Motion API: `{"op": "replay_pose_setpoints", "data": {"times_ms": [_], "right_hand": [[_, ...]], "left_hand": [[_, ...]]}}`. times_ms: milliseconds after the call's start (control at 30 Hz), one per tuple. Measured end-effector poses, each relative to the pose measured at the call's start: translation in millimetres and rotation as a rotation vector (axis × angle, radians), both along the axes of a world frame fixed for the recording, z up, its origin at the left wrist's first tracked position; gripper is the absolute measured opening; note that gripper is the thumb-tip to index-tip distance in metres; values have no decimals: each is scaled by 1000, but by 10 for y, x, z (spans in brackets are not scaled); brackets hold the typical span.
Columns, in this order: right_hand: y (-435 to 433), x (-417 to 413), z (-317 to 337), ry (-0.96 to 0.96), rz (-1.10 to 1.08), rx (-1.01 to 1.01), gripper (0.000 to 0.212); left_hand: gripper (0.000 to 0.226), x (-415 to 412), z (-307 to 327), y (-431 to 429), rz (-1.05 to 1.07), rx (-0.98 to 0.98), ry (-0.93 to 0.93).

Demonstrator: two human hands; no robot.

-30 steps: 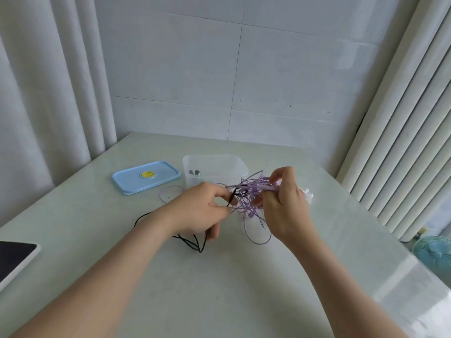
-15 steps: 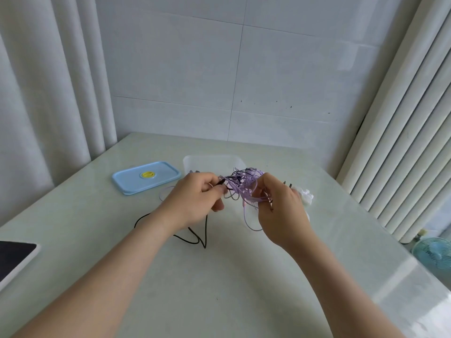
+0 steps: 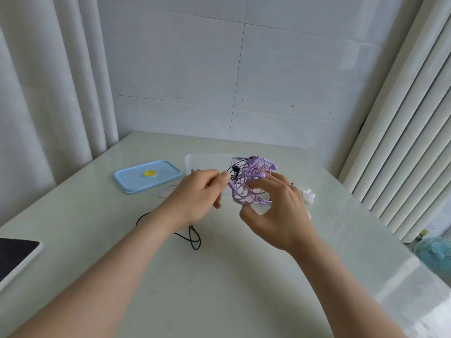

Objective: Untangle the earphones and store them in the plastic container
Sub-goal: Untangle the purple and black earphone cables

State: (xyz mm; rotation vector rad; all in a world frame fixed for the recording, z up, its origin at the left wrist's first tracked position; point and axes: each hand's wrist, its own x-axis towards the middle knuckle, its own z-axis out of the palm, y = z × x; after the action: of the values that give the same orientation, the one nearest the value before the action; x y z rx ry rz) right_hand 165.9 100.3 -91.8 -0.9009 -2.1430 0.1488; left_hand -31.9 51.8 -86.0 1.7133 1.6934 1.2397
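Your left hand (image 3: 195, 193) pinches the left edge of the tangled purple earphones (image 3: 249, 181); your right hand (image 3: 275, 211) grips their right side, above the bench (image 3: 219, 276). A black cable (image 3: 192, 237) trails beneath. The clear plastic container (image 3: 207, 162) sits just behind, its blue lid (image 3: 147, 175) alongside.

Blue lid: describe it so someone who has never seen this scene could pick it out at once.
Start at the pale table and look to its far left part, near the white curtain. The blue lid lies flat there, just left of the clear plastic container. It is the only light blue thing on the table, with a round yellow badge at its centre.
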Motion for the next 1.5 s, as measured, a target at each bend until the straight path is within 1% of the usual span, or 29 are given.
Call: {"op": "replay_pose_setpoints", "data": {"times_ms": [67,133,200,267,367,433,500,567,633,700,767,867,933,1000,1100,1167,1200,1267,1300,1333,1367,1433,1500], "right_hand": [[-26,-5,5,-58,18,-24,31],[-19,4,-3,-80,1,-77,36],[15,12,-11,-34,-27,-131,40],[42,20,7,64,-80,-165,41],[74,58,42,211,-181,-163,26],[113,83,39,232,-272,-137,15],[154,89,-4,209,-289,-103,18],[172,64,-69,140,-195,-67,26],[162,12,-138,-18,-98,-42,34],[136,-33,-177,-161,-102,-95,37],[127,-43,-185,-208,-128,-177,40],[138,-32,-166,-119,-126,-293,35],[135,-35,-156,-72,-123,-370,34],[125,-48,-168,-26,-98,-434,33],[126,-40,-190,21,-65,-493,33],[148,-18,-193,9,-75,-478,30],[156,-14,-190,-2,-85,-472,29],[165,-10,-174,-20,-99,-492,25],[174,-14,-168,-17,-106,-498,21],[185,-20,-157,-4,-119,-481,16],[196,-21,-143,13,-143,-435,12],[209,-15,-102,79,-225,-285,16],[188,-1,-33,216,-272,-213,20]], "left_hand": [[43,-10,3,-5,38,8,51],[41,-31,15,-21,71,-40,74],[42,-59,5,-31,83,-109,109],[41,-97,-29,-24,78,-184,155],[32,-131,-86,-9,87,-247,228],[26,-135,-112,10,141,-228,270],[25,-129,-116,34,196,-222,279],[28,-93,-101,61,222,-248,240],[30,-55,-73,68,229,-275,176],[31,-50,-56,73,226,-276,132],[30,-65,-50,66,241,-253,134],[27,-74,-43,51,315,-199,172],[27,-59,-20,40,324,-176,169],[31,-41,4,33,301,-175,147],[45,-4,22,-2,229,-209,158],[49,-31,-4,-9,195,-220,196],[45,-59,-26,-2,190,-218,209],[24,-111,-56,14,192,-204,221],[17,-129,-62,19,203,-181,217],[14,-144,-63,25,230,-142,223],[13,-159,-64,33,271,-89,242],[13,-184,-61,58,370,33,282],[12,-197,-55,81,430,139,306]]}}
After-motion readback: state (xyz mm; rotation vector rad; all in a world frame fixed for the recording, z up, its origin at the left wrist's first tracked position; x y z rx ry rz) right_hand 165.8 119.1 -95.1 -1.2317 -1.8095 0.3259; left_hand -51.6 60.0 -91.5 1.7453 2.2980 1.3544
